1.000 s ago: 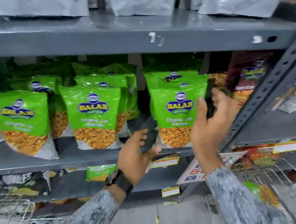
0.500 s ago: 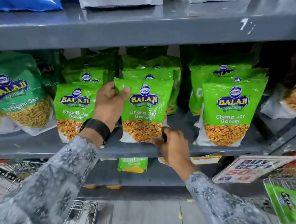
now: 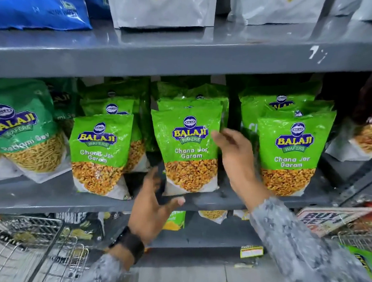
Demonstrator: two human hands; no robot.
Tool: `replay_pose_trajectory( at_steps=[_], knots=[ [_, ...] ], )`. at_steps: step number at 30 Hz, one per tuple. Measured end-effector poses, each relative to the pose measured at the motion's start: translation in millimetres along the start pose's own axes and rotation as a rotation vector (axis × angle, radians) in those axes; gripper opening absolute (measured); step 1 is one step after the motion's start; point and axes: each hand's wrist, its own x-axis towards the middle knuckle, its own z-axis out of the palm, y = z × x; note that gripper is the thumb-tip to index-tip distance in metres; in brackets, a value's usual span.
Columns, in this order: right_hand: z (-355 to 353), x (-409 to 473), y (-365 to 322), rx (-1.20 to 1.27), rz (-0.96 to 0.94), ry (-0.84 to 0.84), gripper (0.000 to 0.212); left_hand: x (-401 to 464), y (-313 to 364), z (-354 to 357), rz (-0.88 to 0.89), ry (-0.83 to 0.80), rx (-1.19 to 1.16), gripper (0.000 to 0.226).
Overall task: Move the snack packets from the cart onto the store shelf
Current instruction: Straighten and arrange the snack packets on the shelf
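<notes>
Three rows of green Chana Jor Garam packets stand upright on the grey middle shelf (image 3: 220,201): a left front packet (image 3: 99,154), a middle front packet (image 3: 188,152) and a right front packet (image 3: 289,157). My left hand (image 3: 154,207) hovers open at the shelf edge, just below and left of the middle packet's bottom corner. My right hand (image 3: 235,153) is open beside that packet's right edge, fingertips near its logo. Neither hand grips anything. A green packet (image 3: 368,261) lies in the wire cart at the right edge.
A darker green Ratlami Sev packet (image 3: 25,129) leans at the shelf's left. A maroon packet (image 3: 370,134) sits at the right. Blue (image 3: 36,0) and grey (image 3: 163,5) bags fill the upper shelf. A second wire cart (image 3: 26,244) stands bottom left. A promo sign (image 3: 327,216) hangs right.
Both hands have come off the middle packet: the left dropped from its top left corner to the shelf edge, the right rose from its bottom corner to its right side. The packet stands alone.
</notes>
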Motion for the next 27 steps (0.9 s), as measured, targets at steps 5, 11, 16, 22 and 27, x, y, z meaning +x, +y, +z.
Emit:
replay_pose_trajectory(
  at_steps=[5, 11, 16, 22, 27],
  knots=[
    [11, 31, -30, 0.02, -0.014, 0.051, 0.025, 15, -18, 11, 0.001, 0.211, 0.286, 0.044],
    [12, 21, -13, -0.046, -0.09, 0.138, 0.027, 17, -21, 14, 0.057, 0.193, 0.307, 0.035],
    [22, -54, 5, -0.306, -0.554, 0.49, 0.023, -9, -14, -27, 0.229, 0.288, 0.23, 0.033],
    [123, -114, 40, -0.553, -0.348, -0.255, 0.026, 46, 8, -151, 0.263, 0.773, 0.079, 0.03],
    [178, -115, 59, -0.76, -0.16, -0.445, 0.056, 114, 7, -215, -0.308, 0.228, -0.348, 0.068]
  ],
)
